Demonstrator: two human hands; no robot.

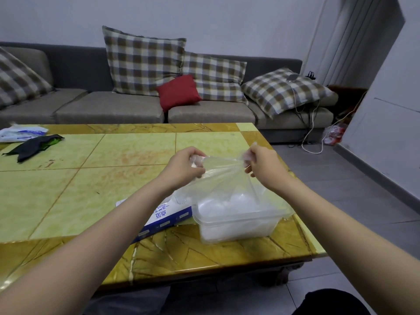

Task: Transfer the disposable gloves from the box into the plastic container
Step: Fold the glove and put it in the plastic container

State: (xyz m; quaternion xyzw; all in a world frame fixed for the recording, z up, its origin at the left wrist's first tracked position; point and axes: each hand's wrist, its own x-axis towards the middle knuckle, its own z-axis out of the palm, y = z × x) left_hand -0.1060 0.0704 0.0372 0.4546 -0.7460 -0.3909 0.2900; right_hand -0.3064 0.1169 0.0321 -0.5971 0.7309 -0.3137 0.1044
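A clear disposable glove (223,172) is stretched between my two hands above the table. My left hand (185,165) pinches its left end and my right hand (263,164) pinches its right end. Below them stands the clear plastic container (238,220), holding a heap of crumpled clear gloves. The blue and white glove box (162,218) lies flat just left of the container, partly hidden by my left forearm.
The yellow tiled table (113,155) has its right edge close to the container. A black cloth (34,145) and a white plastic bag (20,133) lie at the far left. A grey sofa (113,108) with checked cushions runs behind the table.
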